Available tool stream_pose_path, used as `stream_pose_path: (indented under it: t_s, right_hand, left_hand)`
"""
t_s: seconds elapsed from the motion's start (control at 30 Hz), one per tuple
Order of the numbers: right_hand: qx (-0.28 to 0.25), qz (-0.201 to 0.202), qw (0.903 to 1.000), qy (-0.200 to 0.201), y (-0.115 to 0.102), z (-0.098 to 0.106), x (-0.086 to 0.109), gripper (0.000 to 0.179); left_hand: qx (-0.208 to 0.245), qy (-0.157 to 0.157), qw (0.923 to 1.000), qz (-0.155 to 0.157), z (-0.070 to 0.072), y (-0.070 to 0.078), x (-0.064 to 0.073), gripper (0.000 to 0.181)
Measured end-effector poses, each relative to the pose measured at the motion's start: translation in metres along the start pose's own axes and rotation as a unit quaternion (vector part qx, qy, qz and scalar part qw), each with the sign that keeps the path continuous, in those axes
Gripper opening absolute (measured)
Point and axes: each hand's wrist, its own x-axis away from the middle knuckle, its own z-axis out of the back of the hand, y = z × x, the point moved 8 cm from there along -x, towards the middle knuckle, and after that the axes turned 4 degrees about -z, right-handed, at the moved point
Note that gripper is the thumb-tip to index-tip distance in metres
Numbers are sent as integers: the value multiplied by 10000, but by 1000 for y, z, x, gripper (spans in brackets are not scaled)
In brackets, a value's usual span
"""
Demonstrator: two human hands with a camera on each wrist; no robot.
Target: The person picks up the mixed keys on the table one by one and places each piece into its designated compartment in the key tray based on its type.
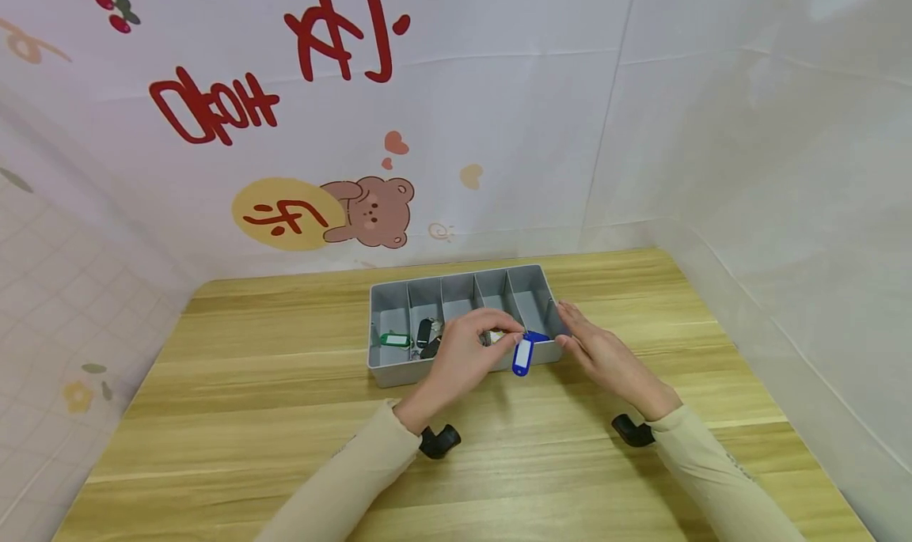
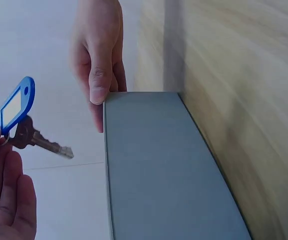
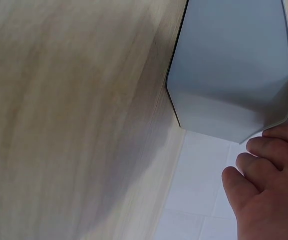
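Observation:
My left hand (image 1: pixel 466 344) pinches the ring of a key with a blue key tag (image 1: pixel 523 355); the tag hangs over the near wall of a grey divided tray (image 1: pixel 395 374). In the left wrist view, the metal key (image 2: pixel 46 143) dangles beside the blue tag. My right hand (image 1: pixel 606 356) rests against the tray's right end, fingers fairly straight along the wall and thumb at the near corner. Another blue tag (image 1: pixel 538 337) lies in the rightmost compartment. A green tag (image 1: pixel 395 340) is in the leftmost one, with black tags (image 1: pixel 424 332) beside it in the second.
The tray stands on a wood-grain table (image 1: pixel 249 415), towards its back edge. A white printed curtain (image 1: pixel 499 130) rises behind and at both sides. Black wrist mounts (image 1: pixel 440 442) show under both sleeves. My left hand hides part of the middle compartments.

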Motion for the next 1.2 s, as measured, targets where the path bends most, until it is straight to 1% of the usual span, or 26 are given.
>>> stream_pose_path:
  t_s: [0.2, 0.43, 0.53, 0.7, 0.87, 1.1, 1.2]
  right_hand:
    - [-4, 37, 10000, -13, -1, -1, -1, 59]
    - [-15, 98, 9999, 21, -3, 0, -1, 59]
    - [14, 71, 10000, -1, -3, 0, -1, 59]
    - [13, -44, 10000, -77, -1, -1, -1, 60]
    - [32, -43, 10000, -53, -3, -1, 0, 60]
    - [44, 82, 9999, 58, -4, 0, 0, 59]
    - [55, 101, 9999, 88, -4, 1, 0, 59]
  left_hand:
    - [-11, 240, 9996, 114, -8, -4, -16, 7]
    - [48, 587, 9982, 66, -20, -7, -35, 7]
    - [-11, 651, 9977, 166, -24, -12, -41, 8]
    - [-113, 698, 9969, 340, -31, -21, -47, 9]
    - [-389, 735, 9959, 362, -37, -31, -51, 9]
    - [-661, 590, 9952, 420, -48, -43, -53, 10]
    - [-771, 515, 9944, 516, -52, -47, -53, 11]
